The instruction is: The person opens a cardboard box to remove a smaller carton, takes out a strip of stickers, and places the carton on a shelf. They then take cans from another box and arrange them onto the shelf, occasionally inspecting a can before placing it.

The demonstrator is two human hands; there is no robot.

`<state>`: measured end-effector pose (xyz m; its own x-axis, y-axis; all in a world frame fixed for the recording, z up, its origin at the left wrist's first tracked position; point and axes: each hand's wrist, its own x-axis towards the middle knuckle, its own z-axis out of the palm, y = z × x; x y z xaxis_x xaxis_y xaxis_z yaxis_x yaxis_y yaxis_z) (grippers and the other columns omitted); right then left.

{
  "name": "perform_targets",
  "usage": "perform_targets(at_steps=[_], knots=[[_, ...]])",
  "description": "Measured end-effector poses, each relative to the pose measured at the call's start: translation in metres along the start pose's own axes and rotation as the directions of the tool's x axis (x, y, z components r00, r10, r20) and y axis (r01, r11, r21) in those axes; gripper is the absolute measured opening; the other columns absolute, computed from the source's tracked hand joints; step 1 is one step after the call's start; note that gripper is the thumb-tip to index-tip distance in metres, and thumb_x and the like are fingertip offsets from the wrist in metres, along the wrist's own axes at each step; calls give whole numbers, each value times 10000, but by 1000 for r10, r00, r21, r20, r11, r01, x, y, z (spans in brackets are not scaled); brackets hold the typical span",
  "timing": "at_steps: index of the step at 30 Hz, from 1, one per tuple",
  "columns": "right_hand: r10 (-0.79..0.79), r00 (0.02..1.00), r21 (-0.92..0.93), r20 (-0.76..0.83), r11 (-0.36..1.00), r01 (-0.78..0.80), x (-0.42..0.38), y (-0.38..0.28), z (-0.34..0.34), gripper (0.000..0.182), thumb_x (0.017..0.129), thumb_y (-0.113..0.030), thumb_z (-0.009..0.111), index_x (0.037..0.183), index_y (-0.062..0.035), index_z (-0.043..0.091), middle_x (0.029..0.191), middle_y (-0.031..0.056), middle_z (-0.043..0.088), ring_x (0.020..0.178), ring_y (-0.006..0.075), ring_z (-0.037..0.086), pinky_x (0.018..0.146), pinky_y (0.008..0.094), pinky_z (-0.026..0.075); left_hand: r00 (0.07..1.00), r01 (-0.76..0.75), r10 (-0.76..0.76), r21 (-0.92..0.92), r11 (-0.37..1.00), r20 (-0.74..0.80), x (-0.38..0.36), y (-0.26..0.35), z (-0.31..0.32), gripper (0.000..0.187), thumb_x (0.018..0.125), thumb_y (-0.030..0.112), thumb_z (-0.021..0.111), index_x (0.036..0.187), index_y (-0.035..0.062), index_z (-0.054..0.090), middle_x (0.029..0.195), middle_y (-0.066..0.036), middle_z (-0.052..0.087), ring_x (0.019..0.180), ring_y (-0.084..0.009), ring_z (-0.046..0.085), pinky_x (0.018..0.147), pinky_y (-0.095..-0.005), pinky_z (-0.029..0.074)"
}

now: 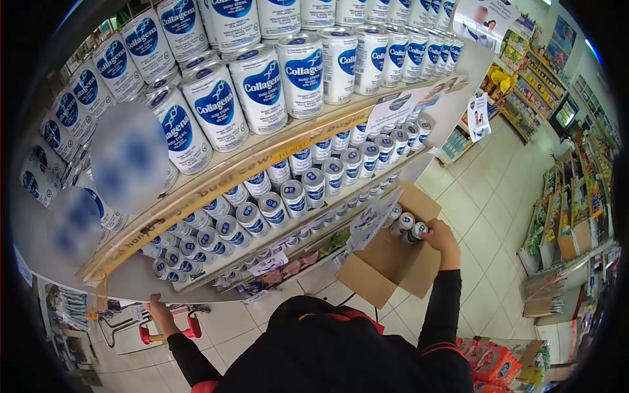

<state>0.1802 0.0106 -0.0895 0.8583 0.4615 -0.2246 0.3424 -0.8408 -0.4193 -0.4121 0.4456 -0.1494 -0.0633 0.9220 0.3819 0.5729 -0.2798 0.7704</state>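
Note:
My right hand (440, 236) reaches into an open cardboard box (383, 259), its fingers closed on a white and blue can (415, 232) at the box's far side. More cans stand beside it in the box. At the lower left, my left hand (157, 309) is near the shelf unit's edge, above a red-handled cart (171, 331); it is too small to make out what its fingers hold, if anything. White and blue cans (263, 88) fill the upper shelf, and shorter-looking rows of cans (293, 196) stand on the shelf below.
A yellowish shelf edge (262, 160) with lettering runs diagonally across. Paper signs (409, 105) hang from it. Tiled floor (485, 216) and stocked store shelves (563, 216) lie to the right. Red packages (488, 360) are at the lower right.

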Motion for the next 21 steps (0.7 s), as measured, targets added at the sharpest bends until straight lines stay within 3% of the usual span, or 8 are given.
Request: perform_targets(at_steps=[2, 6, 9, 10, 11, 12, 16, 21], knots=[[-11, 970, -282, -242, 957, -60, 4, 4, 28, 451, 612, -190, 668, 1009, -60, 498, 954, 141, 542, 913, 327, 498, 749, 397, 402, 1000, 0, -1, -49, 999, -21, 4, -21, 1, 217, 611, 65, 472, 803, -36, 477, 848, -102, 451, 804, -225, 429, 731, -296, 341], [65, 958, -374, -278, 912, -171, 5, -2, 57, 459, 658, -205, 613, 1080, -106, 462, 1134, 104, 444, 1086, 359, 382, 860, 527, 278, 1000, -7, 6, -88, 996, -5, 6, -31, -2, 243, 600, 53, 468, 824, -41, 484, 858, -103, 451, 814, -234, 428, 763, -285, 332], [87, 900, -417, -427, 864, -281, 21, 11, 93, 460, 667, -223, 596, 1087, -91, 463, 1165, 97, 425, 1129, 312, 348, 871, 509, 273, 985, 147, -169, -348, 926, -34, -2, 21, 1, 258, 593, 45, 457, 836, -37, 482, 857, -96, 453, 811, -234, 425, 767, -275, 332], [83, 893, -402, -443, 872, -281, 18, 4, 93, 412, 703, -219, 552, 1081, -79, 466, 1182, 113, 416, 1124, 303, 355, 879, 504, 257, 998, -37, 30, -147, 988, -54, 4, -21, 5, 277, 578, 37, 450, 845, -34, 474, 854, -101, 452, 807, -238, 425, 766, -279, 334], [148, 905, -374, -399, 875, -308, 22, 2, 93, 371, 737, -194, 496, 1084, -68, 462, 1186, 131, 416, 1124, 301, 355, 884, 495, 247, 986, 134, -161, -395, 909, -35, 0, 13, 4, 295, 568, 37, 451, 854, -31, 470, 852, -96, 452, 802, -232, 425, 760, -277, 333], [144, 912, -396, -383, 867, -303, 21, -1, 94, 351, 758, -172, 455, 1091, -64, 461, 1177, 147, 425, 1121, 309, 357, 878, 484, 257, 985, 140, -169, -416, 898, -33, 0, 15, 5, 306, 565, 40, 452, 863, -27, 470, 856, -94, 452, 801, -223, 425, 748, -273, 335], [-115, 824, -652, -554, 676, -344, 18, 10, 142, 311, 777, -186, 425, 1045, -45, 498, 1181, 154, 429, 1108, 315, 364, 862, 446, 281, 985, 126, -169, -482, 867, -46, -6, 30, 7, 327, 562, 49, 450, 882, -16, 469, 836, -77, 460, 773, -197, 427, 700, -256, 342], [-69, 803, -560, -592, 752, -348, 32, 31, 146, 304, 775, -206, 437, 1023, -43, 500, 1143, 166, 441, 1067, 299, 391, 868, 419, 286, 971, 190, -237, -538, 821, -19, -9, 37, 7, 338, 564, 39, 448, 899, -2, 459, 825, -65, 453, 757, -192, 428, 697, -264, 349]])
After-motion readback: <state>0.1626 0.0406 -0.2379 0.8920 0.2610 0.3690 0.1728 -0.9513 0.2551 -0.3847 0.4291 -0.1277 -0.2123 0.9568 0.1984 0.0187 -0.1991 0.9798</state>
